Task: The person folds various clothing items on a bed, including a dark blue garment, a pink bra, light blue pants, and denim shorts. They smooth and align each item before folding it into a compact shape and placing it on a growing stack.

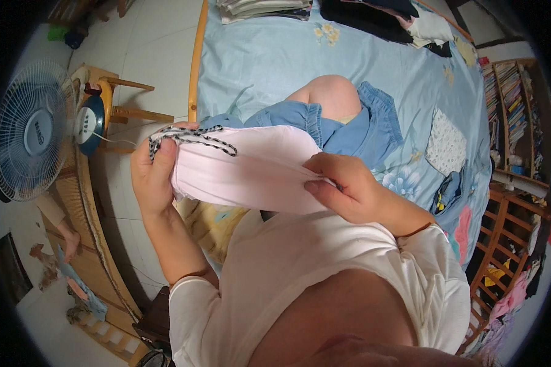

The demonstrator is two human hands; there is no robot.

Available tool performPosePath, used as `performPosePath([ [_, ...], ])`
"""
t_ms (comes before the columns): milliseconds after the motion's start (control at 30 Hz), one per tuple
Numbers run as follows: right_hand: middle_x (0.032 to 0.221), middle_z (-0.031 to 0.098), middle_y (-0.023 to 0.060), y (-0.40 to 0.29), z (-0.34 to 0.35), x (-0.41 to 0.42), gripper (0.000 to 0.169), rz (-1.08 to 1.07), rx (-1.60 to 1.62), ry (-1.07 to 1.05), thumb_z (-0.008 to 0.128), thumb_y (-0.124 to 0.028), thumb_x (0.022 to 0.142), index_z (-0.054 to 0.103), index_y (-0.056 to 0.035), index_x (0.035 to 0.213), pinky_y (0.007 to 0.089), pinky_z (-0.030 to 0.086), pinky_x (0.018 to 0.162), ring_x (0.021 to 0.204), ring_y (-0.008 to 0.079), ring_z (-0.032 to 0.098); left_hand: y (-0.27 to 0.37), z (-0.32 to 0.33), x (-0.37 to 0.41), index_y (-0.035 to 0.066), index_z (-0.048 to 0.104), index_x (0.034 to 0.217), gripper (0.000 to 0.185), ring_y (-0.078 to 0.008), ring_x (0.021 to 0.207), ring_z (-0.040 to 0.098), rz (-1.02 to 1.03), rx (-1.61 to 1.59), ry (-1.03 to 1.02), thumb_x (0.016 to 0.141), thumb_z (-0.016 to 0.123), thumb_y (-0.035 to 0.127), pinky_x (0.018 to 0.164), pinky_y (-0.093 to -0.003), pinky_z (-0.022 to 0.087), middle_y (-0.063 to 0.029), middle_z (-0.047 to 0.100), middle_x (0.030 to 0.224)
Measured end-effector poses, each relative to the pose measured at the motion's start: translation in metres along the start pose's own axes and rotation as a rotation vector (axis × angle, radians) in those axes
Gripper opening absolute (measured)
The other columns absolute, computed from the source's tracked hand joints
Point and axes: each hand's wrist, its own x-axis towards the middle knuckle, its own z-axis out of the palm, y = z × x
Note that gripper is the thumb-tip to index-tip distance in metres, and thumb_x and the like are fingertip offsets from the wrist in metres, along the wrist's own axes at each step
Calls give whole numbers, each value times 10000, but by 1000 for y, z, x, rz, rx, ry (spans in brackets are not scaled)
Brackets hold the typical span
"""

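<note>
Between my two hands a pale pink cloth garment (248,169) is stretched, raised above my lap. My left hand (154,174) grips its left end, thumb on top, together with a black-and-white braided drawstring (202,134) that loops over the cloth. At the opposite end my right hand (344,186) pinches the edge between thumb and fingers. Whether the garment is folded or what kind it is, I cannot tell. Blue shorts (349,137) and a bent knee (333,96) show beyond the cloth.
I sit on a bed with a light blue floral sheet (266,59). Folded clothes (264,9) and dark garments (372,23) lie at its far end. A patterned white cloth (445,142) is to the right. Left are an electric fan (36,133), a wooden stool (105,101) and another person's foot (71,241).
</note>
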Motion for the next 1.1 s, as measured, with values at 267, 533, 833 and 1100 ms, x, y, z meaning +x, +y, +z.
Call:
performPosePath([
  [267, 819, 603, 135, 25, -14, 12, 194, -4, -140, 73, 588, -73, 813, 579, -19, 999, 338, 455, 632, 721, 281, 587, 13, 2, -20, -127, 595, 956, 472, -287, 845, 634, 94, -3, -75, 846, 617, 332, 807, -369, 493, -244, 638, 937],
  [533, 780, 501, -13, 47, -16, 32, 347, 166, 145, -132, 569, 9, 826, 543, -24, 1171, 196, 404, 653, 721, 76, 491, 13, 3, -33, -108, 632, 859, 472, -260, 734, 654, 171, -3, -40, 785, 671, 357, 712, -318, 518, -213, 664, 822],
  [833, 935, 606, 74, 54, -11, 51, 198, 182, 147, -440, 631, -45, 792, 625, -28, 989, 271, 433, 753, 838, 126, 542, 19, 0, -31, -86, 656, 803, 439, -267, 678, 639, 268, 56, -88, 779, 668, 352, 700, -334, 497, -178, 667, 757],
  [1100, 900, 565, 40, 68, -40, 49, 150, -28, 93, -222, 637, -101, 803, 569, -30, 917, 251, 431, 746, 831, 123, 534, 15, -6, -17, -95, 637, 875, 369, -225, 811, 632, 134, 180, 51, 813, 635, 269, 756, -322, 489, -197, 664, 904],
])
